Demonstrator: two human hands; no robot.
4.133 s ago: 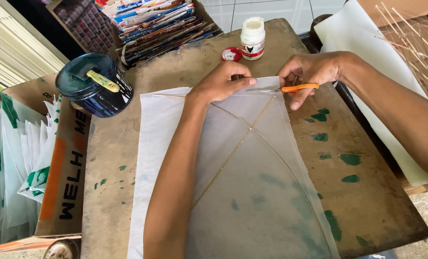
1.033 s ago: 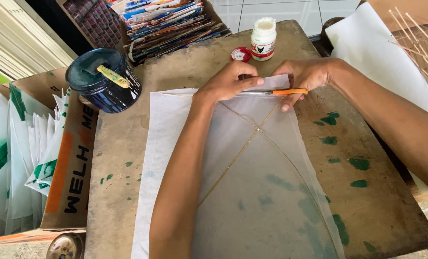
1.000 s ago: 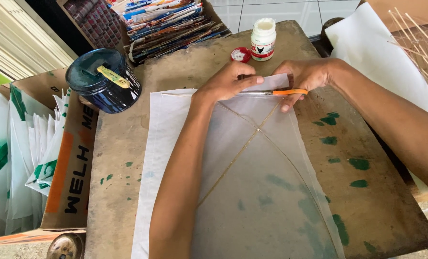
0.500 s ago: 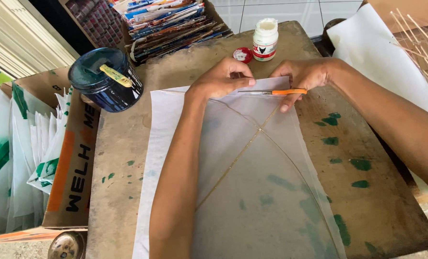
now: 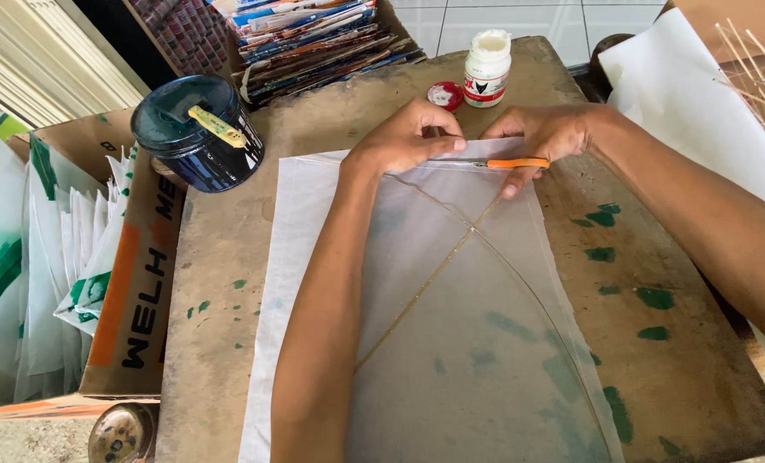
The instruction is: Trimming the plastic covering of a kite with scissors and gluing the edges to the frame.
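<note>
**Both hands meeting at the paper's far edge**

The left hand (image 5: 408, 141) is lying curled, fingertips pinning the thin white paper sheet (image 5: 314, 257) near the table (image 5: 219, 283)'s far edge; just right, the right hand (image 5: 545, 137) is pinching closed on an orange-handled cutter (image 5: 507, 163), lying left-right along that edge, with bare tabletop either side

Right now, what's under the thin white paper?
Through the paper show two thin sticks, crossed, and the board's green stains. Both hands and the left forearm cover its top and left.

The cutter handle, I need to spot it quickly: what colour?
Orange cutter handle, in the right hand; head view.
</note>
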